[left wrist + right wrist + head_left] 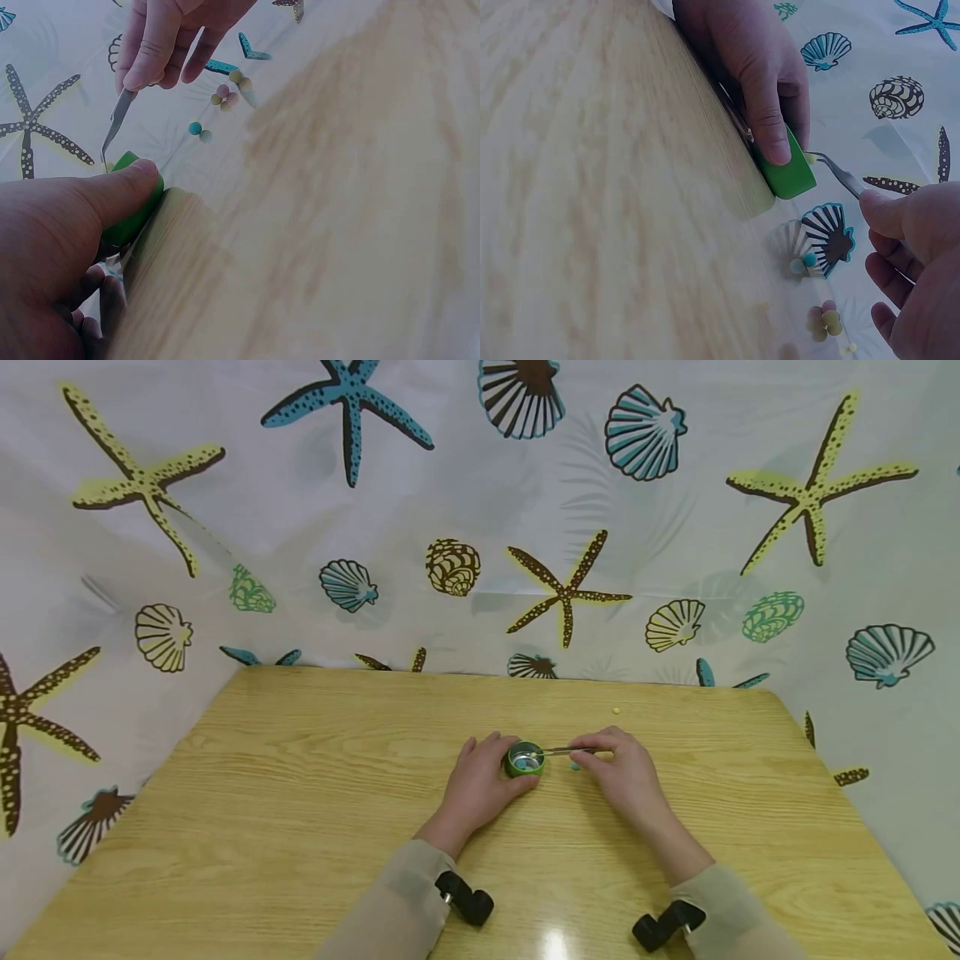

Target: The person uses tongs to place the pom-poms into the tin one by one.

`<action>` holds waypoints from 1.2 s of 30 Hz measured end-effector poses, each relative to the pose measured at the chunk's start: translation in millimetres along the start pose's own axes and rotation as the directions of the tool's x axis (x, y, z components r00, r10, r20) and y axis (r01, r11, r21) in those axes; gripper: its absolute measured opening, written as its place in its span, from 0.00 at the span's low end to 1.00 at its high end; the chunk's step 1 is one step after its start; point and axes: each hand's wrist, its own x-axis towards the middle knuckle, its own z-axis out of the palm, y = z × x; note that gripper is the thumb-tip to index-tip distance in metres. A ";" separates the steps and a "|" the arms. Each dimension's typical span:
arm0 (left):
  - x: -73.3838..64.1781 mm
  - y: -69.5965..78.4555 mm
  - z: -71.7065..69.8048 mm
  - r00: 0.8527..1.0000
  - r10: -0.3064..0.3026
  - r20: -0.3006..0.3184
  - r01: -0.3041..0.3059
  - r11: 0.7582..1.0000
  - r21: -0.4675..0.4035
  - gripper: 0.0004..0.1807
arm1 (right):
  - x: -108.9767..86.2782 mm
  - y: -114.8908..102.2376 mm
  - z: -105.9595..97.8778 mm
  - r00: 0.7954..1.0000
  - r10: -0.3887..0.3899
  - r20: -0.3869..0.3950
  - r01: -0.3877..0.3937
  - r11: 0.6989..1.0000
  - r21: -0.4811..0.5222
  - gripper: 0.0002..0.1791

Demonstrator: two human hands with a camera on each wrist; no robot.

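Nearest, two pale sleeves (416,889) are seen, a black wrist mount (472,903) worn at each cuff. The wooden table (262,818) is lit by a bright reflection at its near edge. Just past the cuffs, a small green cup (793,177) with a shiny inside is held upright at mid-table by the left hand (480,783); its wall is gripped between thumb and fingers. Some bluish bits are seen inside, too small to make out. Bent-tipped tweezers (842,177) are pinched by the right hand (622,775), and a yellow ball (811,158) is held in their tips at the cup's mouth. A blue ball (810,259) lies between cup and right hand; a pink ball (223,91) and another yellow one are grouped nearby. Farther off, a lone pale-yellow ball (617,711) is noted. The table is backed by a cloth (420,627) printed with shells and starfish.
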 end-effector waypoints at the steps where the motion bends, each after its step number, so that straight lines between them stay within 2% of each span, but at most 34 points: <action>1: -0.2 0.0 0.0 1.000 0.001 -0.001 -0.001 1.000 -0.001 0.36 | 0.0 0.2 0.6 1.000 -0.001 -0.002 0.001 1.000 -0.004 0.08; 7: -0.5 0.5 -0.7 1.000 -0.002 0.004 0.002 1.000 0.007 0.36 | 0.0 -1.7 2.2 1.000 -0.002 -0.006 0.002 1.000 -0.012 0.08; 15: -0.5 0.5 -2.6 1.000 -0.004 0.003 0.004 1.000 0.018 0.36 | 2.9 -0.6 -4.0 0.999 0.030 -0.040 -0.028 0.999 0.043 0.10; 23: -0.4 0.9 -0.3 1.000 -0.008 0.003 0.008 1.000 0.010 0.36 | 6.6 13.2 -26.5 0.992 0.112 -0.065 -0.103 0.986 0.133 0.12; 31: -1.2 1.5 0.0 1.000 -0.008 0.007 0.008 1.000 0.017 0.37 | 14.1 33.2 -49.8 0.968 0.198 -0.152 -0.174 0.972 0.158 0.17; 36: -1.9 2.5 -2.5 1.000 -0.010 0.005 0.010 1.000 0.012 0.37 | 22.1 45.8 -60.0 0.957 0.218 -0.192 -0.188 0.969 0.163 0.18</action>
